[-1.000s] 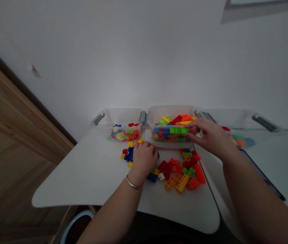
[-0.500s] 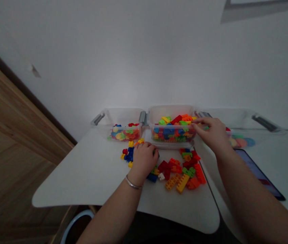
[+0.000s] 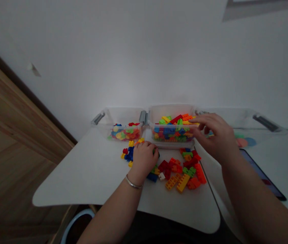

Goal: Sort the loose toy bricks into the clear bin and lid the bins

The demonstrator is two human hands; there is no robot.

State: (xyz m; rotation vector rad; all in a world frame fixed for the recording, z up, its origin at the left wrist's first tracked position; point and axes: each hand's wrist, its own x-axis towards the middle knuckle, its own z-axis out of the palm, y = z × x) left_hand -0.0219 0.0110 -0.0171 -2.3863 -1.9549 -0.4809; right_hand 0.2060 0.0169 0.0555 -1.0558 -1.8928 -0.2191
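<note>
My left hand [image 3: 145,157] rests on the table with its fingers curled over a building block [image 3: 154,150]; only a green and dark bit shows between thumb and forefinger. Beside it lie joined blue, yellow and red blocks [image 3: 129,154]. My right hand [image 3: 211,134] hovers at the right rim of the middle clear plastic box [image 3: 171,144], thumb and fingers apart, nothing seen between them. That box is full of coloured building blocks [image 3: 168,130]. Right of my left hand lie loose red, orange, yellow and green blocks [image 3: 183,183].
A clear box [image 3: 103,130] of small coloured pieces stands to the left. Another clear box [image 3: 266,134] with round coloured pieces is at the right, partly behind my right hand. A tablet or phone [image 3: 263,176] lies below it. The wall [image 3: 144,61] rises behind the boxes.
My right hand has shifted slightly right and its fingers have spread. A green block in the middle box now sits differently, more upright. My left hand has stayed in place.
</note>
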